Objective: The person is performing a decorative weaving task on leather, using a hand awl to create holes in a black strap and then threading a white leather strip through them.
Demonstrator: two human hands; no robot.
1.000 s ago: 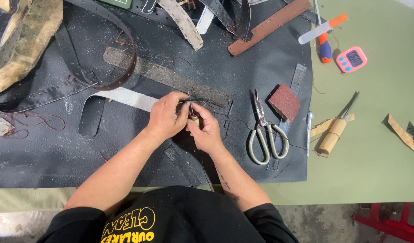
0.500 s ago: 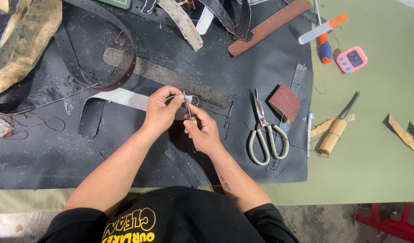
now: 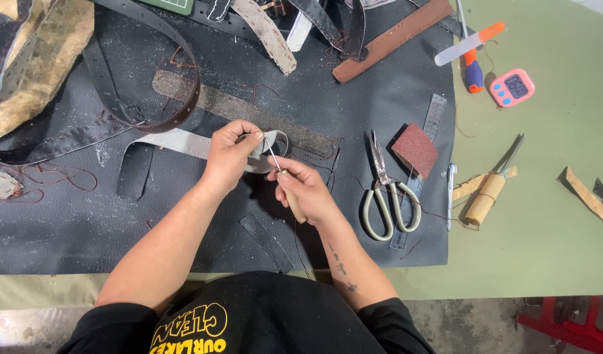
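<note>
Dark leather mat (image 3: 65, 236): left hand (image 3: 229, 154) pinches strap (image 3: 177, 141); right hand (image 3: 305, 190) grips awl (image 3: 275, 160).

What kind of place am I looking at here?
Most likely a leatherworking bench. The left hand holds a pale strap while the right hand works an awl into it. Scissors and leather strips lie on a dark mat.

**Both hands meeting at mid-frame**

The left hand (image 3: 231, 152) is curling its fingers into a pinch, wrist bent, forearm reaching up from the lower left. The right hand (image 3: 306, 190) is closing in a fist-like grip, thumb on top, forearm angling in from the lower right
</note>
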